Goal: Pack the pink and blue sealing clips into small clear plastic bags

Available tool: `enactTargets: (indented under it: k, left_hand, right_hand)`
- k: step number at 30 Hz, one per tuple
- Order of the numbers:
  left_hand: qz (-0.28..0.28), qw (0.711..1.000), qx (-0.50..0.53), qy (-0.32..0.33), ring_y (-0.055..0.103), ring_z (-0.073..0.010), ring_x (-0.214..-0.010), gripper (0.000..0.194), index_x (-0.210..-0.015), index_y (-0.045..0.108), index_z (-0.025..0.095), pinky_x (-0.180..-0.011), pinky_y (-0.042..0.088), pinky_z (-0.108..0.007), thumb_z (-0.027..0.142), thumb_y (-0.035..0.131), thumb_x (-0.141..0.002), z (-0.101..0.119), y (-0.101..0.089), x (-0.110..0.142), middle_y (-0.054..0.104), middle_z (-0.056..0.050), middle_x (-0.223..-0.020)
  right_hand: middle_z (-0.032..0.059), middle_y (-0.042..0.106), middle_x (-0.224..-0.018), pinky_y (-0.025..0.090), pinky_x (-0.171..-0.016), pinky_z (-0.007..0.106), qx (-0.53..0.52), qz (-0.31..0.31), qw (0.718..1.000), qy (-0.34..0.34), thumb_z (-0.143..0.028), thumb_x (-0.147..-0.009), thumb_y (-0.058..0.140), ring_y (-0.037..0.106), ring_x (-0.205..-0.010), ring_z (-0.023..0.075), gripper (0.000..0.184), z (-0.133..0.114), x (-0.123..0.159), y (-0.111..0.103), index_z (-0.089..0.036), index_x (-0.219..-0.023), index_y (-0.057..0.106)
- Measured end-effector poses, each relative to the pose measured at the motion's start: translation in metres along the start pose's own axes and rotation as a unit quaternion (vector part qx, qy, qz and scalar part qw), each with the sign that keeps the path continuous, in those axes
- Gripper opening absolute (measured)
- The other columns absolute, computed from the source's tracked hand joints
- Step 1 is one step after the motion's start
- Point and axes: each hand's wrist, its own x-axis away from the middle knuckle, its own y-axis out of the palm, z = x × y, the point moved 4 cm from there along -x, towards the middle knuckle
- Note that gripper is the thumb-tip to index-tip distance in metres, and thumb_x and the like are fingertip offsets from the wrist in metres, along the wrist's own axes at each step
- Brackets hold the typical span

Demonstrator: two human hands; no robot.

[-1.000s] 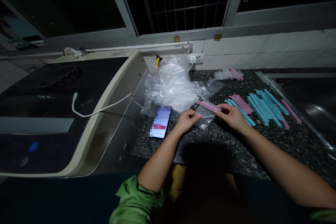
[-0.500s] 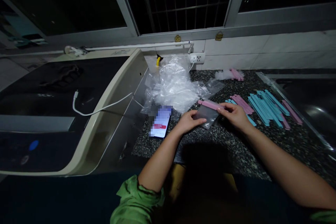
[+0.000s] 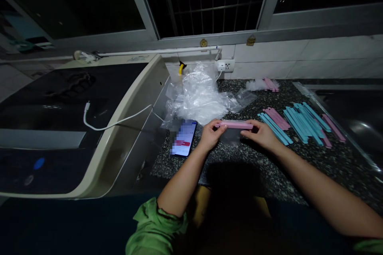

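Observation:
A pink bag-sealing clip lies level between my hands, across the top of a small clear plastic bag that hangs below it. My left hand pinches the clip's left end between thumb and fingers. At the other end, my right hand has its index finger behind the clip and its thumb just under it. Right of my hands lie pink clips and several blue clips, spread side by side on the counter.
A heap of clear plastic bags sits against the wall. A lit phone lies left of my hands. The washing machine borders the speckled counter on the left, a sink on the right. A white cable crosses the machine.
The pink clip has turned from slanted to level and moved slightly left and down. My left hand has gone from the bag to the clip's left end; my right hand has shifted slightly lower.

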Motion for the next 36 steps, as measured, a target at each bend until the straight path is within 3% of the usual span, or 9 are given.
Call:
enactTargets:
  k: [4, 8, 12, 15, 21, 29, 36]
  left_hand:
    - [0.04, 0.999, -0.017, 0.026, 0.054, -0.0143, -0.073, 0.02, -0.069, 0.064, 0.018, -0.074, 0.041, -0.027, 0.038, 0.066, -0.066, 0.001, -0.006, -0.002, 0.061, 0.0, -0.071]
    - [0.131, 0.98, -0.136, 0.059, 0.054, -0.0191, -0.086, 0.012, -0.069, 0.067, 0.02, -0.087, 0.037, -0.033, 0.031, 0.069, -0.065, 0.001, -0.017, -0.002, 0.064, -0.003, -0.077]
    - [0.182, 0.959, -0.215, 0.017, 0.052, -0.0222, -0.093, 0.014, -0.074, 0.069, 0.02, -0.092, 0.033, -0.037, 0.032, 0.068, -0.067, -0.004, -0.026, -0.001, 0.065, -0.006, -0.082]
    - [0.19, 0.954, -0.231, 0.007, 0.052, -0.0219, -0.091, 0.016, -0.076, 0.069, 0.017, -0.09, 0.035, -0.037, 0.032, 0.066, -0.069, -0.005, -0.028, -0.002, 0.065, -0.007, -0.083]
    - [0.188, 0.958, -0.211, 0.046, 0.055, -0.0174, -0.083, 0.009, -0.07, 0.067, 0.017, -0.084, 0.04, -0.031, 0.026, 0.066, -0.069, 0.0, -0.023, -0.003, 0.065, -0.004, -0.076]
    - [0.13, 0.989, -0.076, 0.001, 0.056, -0.0145, -0.072, 0.015, -0.068, 0.063, 0.016, -0.073, 0.042, -0.026, 0.031, 0.065, -0.067, -0.006, -0.016, -0.003, 0.061, 0.0, -0.067]
    - [0.105, 0.994, -0.001, -0.006, 0.051, -0.0113, -0.065, 0.024, -0.064, 0.059, 0.015, -0.067, 0.039, -0.023, 0.038, 0.066, -0.064, -0.007, -0.009, -0.002, 0.056, 0.002, -0.061]
  right_hand:
    - [0.0011, 0.059, -0.061, 0.041, -0.055, 0.028, -0.001, -0.022, 1.0, 0.02, -0.05, -0.061, 0.065, 0.05, -0.055, 0.0133, 0.033, 0.004, 0.001, 0.008, -0.018, -0.066, 0.061]
    - [0.0004, 0.058, -0.06, 0.041, -0.054, 0.027, 0.0, -0.011, 0.999, 0.03, -0.045, -0.062, 0.064, 0.049, -0.054, 0.0126, 0.028, 0.005, 0.001, 0.012, -0.018, -0.068, 0.061]
    - [0.0021, 0.062, -0.066, 0.043, -0.056, 0.027, 0.011, 0.008, 0.999, 0.03, -0.042, -0.063, 0.063, 0.052, -0.058, 0.0134, 0.026, 0.005, 0.0, 0.011, -0.018, -0.073, 0.063]
    - [0.0025, 0.063, -0.067, 0.044, -0.058, 0.028, 0.02, 0.025, 0.999, 0.006, -0.041, -0.066, 0.061, 0.054, -0.061, 0.0143, 0.024, 0.006, 0.0, 0.008, -0.018, -0.073, 0.063]
    - [0.0022, 0.063, -0.069, 0.047, -0.06, 0.029, 0.064, 0.093, 0.989, -0.091, -0.037, -0.073, 0.058, 0.057, -0.062, 0.0148, 0.019, 0.007, 0.0, 0.0, -0.019, -0.076, 0.062]
    - [0.0075, 0.064, -0.084, 0.048, -0.073, 0.036, 0.23, 0.149, 0.92, -0.279, -0.028, -0.079, 0.057, 0.059, -0.083, 0.0208, 0.012, -0.01, 0.007, -0.002, -0.02, -0.087, 0.061]
    - [0.0082, 0.065, -0.089, 0.047, -0.073, 0.033, 0.321, 0.156, 0.882, -0.308, -0.029, -0.082, 0.055, 0.057, -0.083, 0.0199, 0.017, -0.014, 0.01, 0.002, -0.018, -0.094, 0.063]
